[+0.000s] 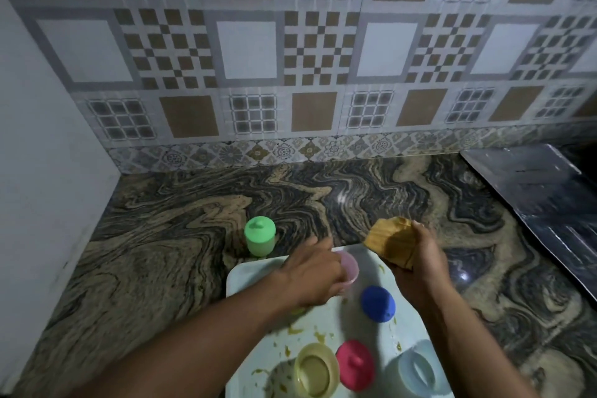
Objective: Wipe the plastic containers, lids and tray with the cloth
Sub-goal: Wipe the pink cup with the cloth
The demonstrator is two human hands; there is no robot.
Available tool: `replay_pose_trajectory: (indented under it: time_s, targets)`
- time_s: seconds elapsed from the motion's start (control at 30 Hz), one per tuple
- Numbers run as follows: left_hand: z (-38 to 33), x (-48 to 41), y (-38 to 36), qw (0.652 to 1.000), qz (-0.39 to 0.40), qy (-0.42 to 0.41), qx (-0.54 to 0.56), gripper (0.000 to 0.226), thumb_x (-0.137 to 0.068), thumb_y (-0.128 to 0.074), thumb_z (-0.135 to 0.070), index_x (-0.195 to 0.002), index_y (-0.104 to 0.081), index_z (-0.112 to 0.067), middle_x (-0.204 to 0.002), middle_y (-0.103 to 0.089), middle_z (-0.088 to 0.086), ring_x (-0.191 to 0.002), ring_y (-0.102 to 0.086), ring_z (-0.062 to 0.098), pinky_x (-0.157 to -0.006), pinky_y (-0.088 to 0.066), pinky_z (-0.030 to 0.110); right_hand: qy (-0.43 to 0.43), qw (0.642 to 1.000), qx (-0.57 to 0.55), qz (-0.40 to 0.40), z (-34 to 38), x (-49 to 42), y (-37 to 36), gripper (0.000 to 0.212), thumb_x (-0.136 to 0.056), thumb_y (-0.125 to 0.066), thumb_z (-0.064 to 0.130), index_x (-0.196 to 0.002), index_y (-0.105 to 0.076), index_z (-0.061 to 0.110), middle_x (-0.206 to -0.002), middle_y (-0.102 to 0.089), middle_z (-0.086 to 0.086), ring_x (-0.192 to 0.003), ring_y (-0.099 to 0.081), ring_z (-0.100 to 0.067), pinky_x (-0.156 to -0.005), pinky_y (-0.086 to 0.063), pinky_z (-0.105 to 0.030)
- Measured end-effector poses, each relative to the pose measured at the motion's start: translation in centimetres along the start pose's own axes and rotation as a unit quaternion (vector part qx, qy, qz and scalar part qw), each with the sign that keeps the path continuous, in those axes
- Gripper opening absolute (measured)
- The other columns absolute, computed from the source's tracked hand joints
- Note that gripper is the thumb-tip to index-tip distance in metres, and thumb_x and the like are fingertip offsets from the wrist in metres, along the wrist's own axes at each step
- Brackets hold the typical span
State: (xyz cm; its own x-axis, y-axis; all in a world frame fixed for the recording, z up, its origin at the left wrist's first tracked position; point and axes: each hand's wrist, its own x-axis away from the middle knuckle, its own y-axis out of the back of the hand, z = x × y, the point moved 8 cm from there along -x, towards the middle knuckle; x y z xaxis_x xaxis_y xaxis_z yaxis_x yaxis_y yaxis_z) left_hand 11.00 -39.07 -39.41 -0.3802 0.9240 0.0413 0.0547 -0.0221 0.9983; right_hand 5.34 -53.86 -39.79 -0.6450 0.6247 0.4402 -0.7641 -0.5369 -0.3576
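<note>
- Two bare hands work over a pale tray (245, 271) that sits on the swirled dark-and-tan stone counter (161, 236), its long side running away from the person toward the tiled wall (290, 58).
- Farthest left, off the tray and just beyond its far left corner, a green container (259, 236) stands upright with its knobbed lid on, the knob pointing straight up.
- The left hand (310, 275) reaches across the tray's far end, fingers curled around a pink container (349, 268) that tips so its open mouth faces up and to the right.
- Near the front, a yellow container (316, 370) stands upright on the tray, mouth up, with yellowish smears and crumbs on the tray around it.
- Just beside it to the right, a red lid (355, 363) lies knob up, touching or nearly touching the yellow one; I cannot tell which.
- A blue lid (378, 304) rests dome up in the middle of the tray.
- The right hand (416, 258) is closed around a bunched tan cloth (389, 241), raised above the tray's far right corner, the loose end pointing up and left.
- At the front right, a pale blue container (416, 371) lies tilted on the tray's edge.
</note>
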Motion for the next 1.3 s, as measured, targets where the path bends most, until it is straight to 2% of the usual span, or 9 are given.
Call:
replay_pose_trajectory:
  time_s: [0.13,0.3,0.5,0.6,0.7,0.8,1.0,1.17,1.3]
  targets:
    - [1.2,-0.3,1.3,0.995,-0.058,0.051,0.068,0.031,-0.091,-0.053,-0.048,-0.103,-0.074,-0.029,-0.097,-0.071,-0.003,-0.104,-0.047,0.023,-0.084,-0.021,0.038,0.128,0.987,0.089,-0.034,0.2,0.6,0.4,0.026,-0.094,-0.049,0.032,-0.098,-0.066,0.013,-0.090,-0.070,-0.008,-0.083,-0.066,-0.031,-0.078,-0.056,-0.040]
    - [4.3,-0.7,3.8,0.942,-0.109,0.143,0.282,0.018,-0.092,-0.058,-0.040,-0.099,-0.075,-0.038,-0.107,-0.070,-0.017,-0.135,-0.040,0.006,-0.111,0.011,0.041,0.277,0.911,0.301,0.053,-2.4,3.5,-3.3,0.055,-0.093,-0.038,0.059,-0.136,-0.054,0.027,-0.132,-0.061,0.006,-0.123,-0.056,-0.006,-0.106,-0.043,-0.034]
    - [5.9,0.6,5.9,0.889,-0.096,0.127,0.430,0.012,-0.092,-0.068,-0.032,-0.099,-0.078,-0.031,-0.107,-0.068,-0.025,-0.140,-0.036,-0.001,-0.116,0.019,0.047,0.091,0.966,0.140,0.195,-3.7,2.5,-6.7,0.066,-0.100,-0.027,0.059,-0.125,-0.066,0.012,-0.125,-0.069,-0.015,-0.120,-0.063,-0.027,-0.106,-0.044,-0.045]
    - [6.0,1.2,6.4,0.844,-0.078,0.102,0.520,0.020,-0.092,-0.070,-0.018,-0.109,-0.076,-0.012,-0.127,-0.068,0.001,-0.138,-0.041,0.002,-0.121,-0.017,0.036,-0.104,0.971,0.071,0.205,-4.5,3.0,-7.2,0.045,-0.097,-0.043,0.041,-0.108,-0.071,0.007,-0.109,-0.073,-0.020,-0.092,-0.069,-0.034,-0.087,-0.051,-0.048]
    - [5.8,1.7,6.5,0.805,-0.045,0.096,0.584,0.023,-0.093,-0.066,-0.006,-0.113,-0.071,0.003,-0.118,-0.068,0.007,-0.106,-0.060,-0.007,-0.092,-0.047,0.013,-0.228,0.945,0.040,0.230,-5.7,4.4,-7.3,0.042,-0.085,-0.054,0.035,-0.099,-0.074,0.001,-0.104,-0.069,-0.026,-0.085,-0.064,-0.040,-0.080,-0.051,-0.049]
    - [6.1,2.0,7.4,0.823,-0.026,0.100,0.558,0.012,-0.094,-0.066,-0.012,-0.101,-0.074,-0.006,-0.102,-0.061,0.006,-0.088,-0.060,0.004,-0.084,-0.051,0.025,-0.222,0.952,0.020,0.209,-6.1,4.0,-7.3,0.042,-0.095,-0.047,0.035,-0.101,-0.072,0.002,-0.101,-0.071,-0.025,-0.083,-0.067,-0.039,-0.088,-0.050,-0.053]
    - [6.5,1.0,8.7,0.855,-0.031,0.099,0.508,0.021,-0.091,-0.071,-0.026,-0.104,-0.077,-0.010,-0.122,-0.055,0.006,-0.114,-0.056,0.017,-0.100,-0.049,0.036,-0.112,0.972,0.038,0.203,-4.4,3.7,-8.8,0.039,-0.102,-0.041,0.034,-0.112,-0.067,0.007,-0.098,-0.073,-0.018,-0.089,-0.068,-0.034,-0.094,-0.049,-0.058]
    - [7.5,1.4,7.1,0.779,-0.025,0.085,0.620,0.020,-0.095,-0.065,-0.011,-0.110,-0.073,-0.002,-0.143,-0.042,0.003,-0.135,-0.044,0.016,-0.100,-0.050,0.034,-0.272,0.933,-0.048,0.229,-6.1,5.7,-8.6,0.046,-0.096,-0.049,0.038,-0.111,-0.068,-0.002,-0.110,-0.065,-0.025,-0.086,-0.065,-0.039,-0.072,-0.058,-0.047]
    - [7.5,1.3,6.5,0.793,0.003,0.107,0.600,0.017,-0.094,-0.067,-0.019,-0.108,-0.075,-0.013,-0.144,-0.048,0.003,-0.131,-0.050,0.020,-0.109,-0.045,0.045,-0.197,0.959,-0.015,0.202,-5.4,4.3,-8.0,0.047,-0.100,-0.044,0.040,-0.116,-0.067,0.001,-0.109,-0.069,-0.023,-0.086,-0.065,-0.037,-0.076,-0.055,-0.050]
